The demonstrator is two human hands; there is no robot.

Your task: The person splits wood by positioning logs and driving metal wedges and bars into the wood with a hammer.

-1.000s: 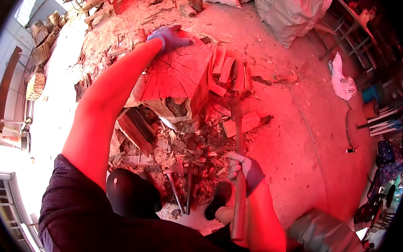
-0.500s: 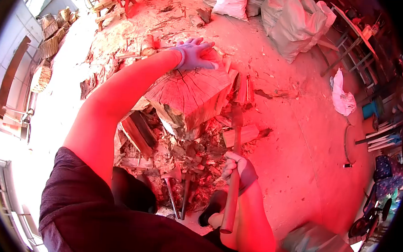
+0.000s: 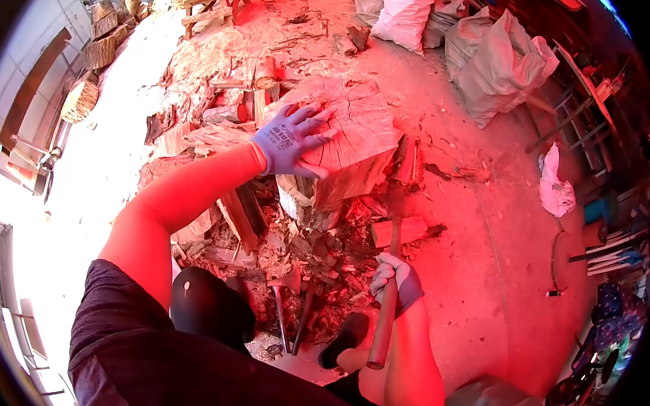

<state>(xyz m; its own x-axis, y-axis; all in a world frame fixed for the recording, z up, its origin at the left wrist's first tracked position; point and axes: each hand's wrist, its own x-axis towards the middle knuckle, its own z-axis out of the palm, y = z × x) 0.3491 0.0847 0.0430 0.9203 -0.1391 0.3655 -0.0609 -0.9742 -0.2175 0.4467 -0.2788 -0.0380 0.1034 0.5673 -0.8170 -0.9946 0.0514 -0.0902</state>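
My left hand [image 3: 290, 141], in a light grey-purple work glove, lies with fingers spread on the cracked top of a big wood block [image 3: 359, 134], near its left edge. My right hand [image 3: 397, 282], also gloved, is wrapped round the wooden handle of an axe [image 3: 387, 318]. The axe's narrow dark head points away from me, seen edge-on and unclear, just right of the block. Below the block, two more long-handled tools stand near my feet: one with a flared metal head [image 3: 284, 282] and a dark one [image 3: 304, 317].
Bark and wood chips [image 3: 299, 253] litter the ground round the block. A split piece [image 3: 401, 231] lies to the right, and more firewood [image 3: 225, 134] to the left. Filled sacks [image 3: 501, 69] stand at the back right. Cut logs [image 3: 100, 51] are stacked along the left wall.
My left hand has slid from the block's far side toward its near left edge. The right hand keeps its hold on the axe. The view has shifted slightly.
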